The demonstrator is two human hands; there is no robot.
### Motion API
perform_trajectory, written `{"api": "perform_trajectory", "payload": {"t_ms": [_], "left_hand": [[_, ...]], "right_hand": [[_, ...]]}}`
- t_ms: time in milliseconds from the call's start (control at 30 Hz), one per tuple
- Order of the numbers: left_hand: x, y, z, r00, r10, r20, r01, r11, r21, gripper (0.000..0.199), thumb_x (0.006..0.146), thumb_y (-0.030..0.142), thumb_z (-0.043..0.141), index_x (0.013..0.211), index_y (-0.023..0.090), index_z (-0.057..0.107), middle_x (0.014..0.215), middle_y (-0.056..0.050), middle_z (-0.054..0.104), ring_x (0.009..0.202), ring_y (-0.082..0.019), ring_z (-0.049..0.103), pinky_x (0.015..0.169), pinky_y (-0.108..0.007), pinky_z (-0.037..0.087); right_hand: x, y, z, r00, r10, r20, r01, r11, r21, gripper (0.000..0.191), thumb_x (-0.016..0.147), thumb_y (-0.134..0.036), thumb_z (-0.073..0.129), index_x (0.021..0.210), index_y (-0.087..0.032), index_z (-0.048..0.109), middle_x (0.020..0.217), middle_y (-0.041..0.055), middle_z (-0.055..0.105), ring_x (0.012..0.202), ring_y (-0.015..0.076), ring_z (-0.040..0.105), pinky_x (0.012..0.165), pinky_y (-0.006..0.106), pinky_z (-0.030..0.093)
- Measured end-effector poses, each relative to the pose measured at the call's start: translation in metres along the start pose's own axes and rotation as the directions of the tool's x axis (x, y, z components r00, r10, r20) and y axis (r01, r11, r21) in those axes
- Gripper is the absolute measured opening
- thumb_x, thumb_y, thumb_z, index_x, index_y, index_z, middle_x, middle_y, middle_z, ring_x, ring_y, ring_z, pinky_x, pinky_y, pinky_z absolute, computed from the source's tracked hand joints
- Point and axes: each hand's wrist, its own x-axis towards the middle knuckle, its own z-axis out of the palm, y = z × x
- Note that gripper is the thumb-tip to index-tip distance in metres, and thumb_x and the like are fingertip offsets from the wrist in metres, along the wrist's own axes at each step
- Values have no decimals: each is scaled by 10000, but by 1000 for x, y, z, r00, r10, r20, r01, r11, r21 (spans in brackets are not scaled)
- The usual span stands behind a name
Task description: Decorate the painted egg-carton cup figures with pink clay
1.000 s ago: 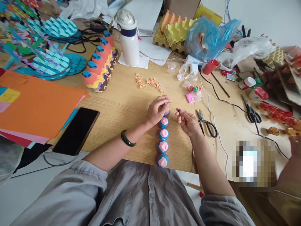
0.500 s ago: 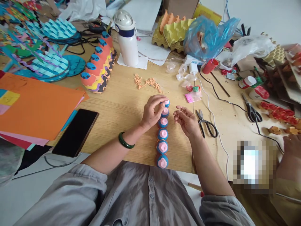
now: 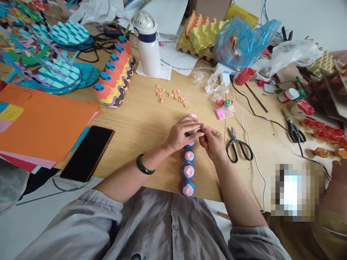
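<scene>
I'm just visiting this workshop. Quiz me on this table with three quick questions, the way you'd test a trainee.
1. True or false: the green bangle is on the right wrist.
2. What lies nearest the right hand? A) black phone, B) scissors, C) white flask
3. Which two colours show on the row of cups that the left hand grips?

Key: 1 false; 2 B; 3 blue and pink.

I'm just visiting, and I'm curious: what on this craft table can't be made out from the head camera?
Head view:
The blue-and-pink cup between the hands: mostly hidden by the left hand and right hand.
The pixelated patch at lower right: blurred, unreadable.
The co-worker's hand: cut off by the right edge.
</scene>
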Motion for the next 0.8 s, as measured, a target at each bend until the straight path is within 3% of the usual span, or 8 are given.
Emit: {"api": "perform_trajectory", "payload": {"t_ms": [200,400,600,800], "left_hand": [[1,6,-2,999,-40,-30,41,998,40,162,959,225,636,1017,151,768,1013,-96,791,1028,-190,717,946,-355,592],[2,8,-1,1000,19,-14,-18,999,37,306,942,226,665,1237,155,705,1131,-106,780,1089,-198,709,992,-369,575],[2,8,-2,999,-26,-32,28,998,57,230,977,176,599,1159,152,738,1078,-86,799,1035,-165,740,945,-303,594],[0,6,0,999,30,34,-32,998,59,253,986,185,579,1199,137,708,1124,-101,786,1078,-178,733,962,-308,592]], "right_hand": [[-3,0,0,999,-14,45,15,1000,-4,546,691,-648,815,569,-172,577,502,-38,521,385,31,347,378,216,154],[-1,3,-2,999,-24,45,23,999,31,502,691,-621,829,621,-172,615,503,-51,521,387,28,329,390,209,144],[-2,8,-3,995,-37,92,39,999,-11,527,784,-638,745,593,-168,603,498,-38,526,373,31,326,385,217,158],[-3,13,-4,988,-121,99,124,992,-26,533,861,-643,666,617,-173,604,544,-19,563,414,50,401,391,220,218]]}}
